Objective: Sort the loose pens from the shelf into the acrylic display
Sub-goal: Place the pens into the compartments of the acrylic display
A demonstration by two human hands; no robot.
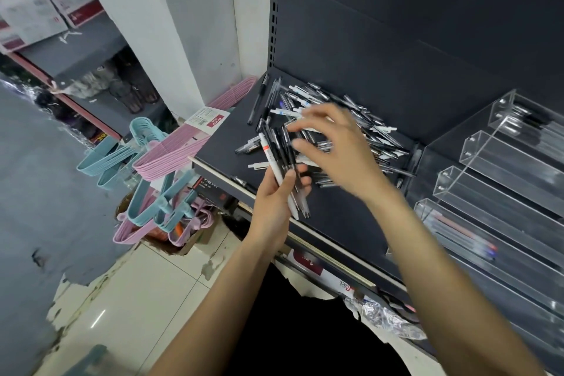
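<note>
the left hand (274, 192) is clamped round a small bundle of pens (282, 159) gathered over the shelf (219, 143). just right of it the right hand (332, 146) hovers with fingers spread above the loose pile (351, 122) — blurred, pinching nothing i can make out. most pens look unsorted. far right, the acrylic display (503, 180) holds only a few pens — its middle slots look empty.
</note>
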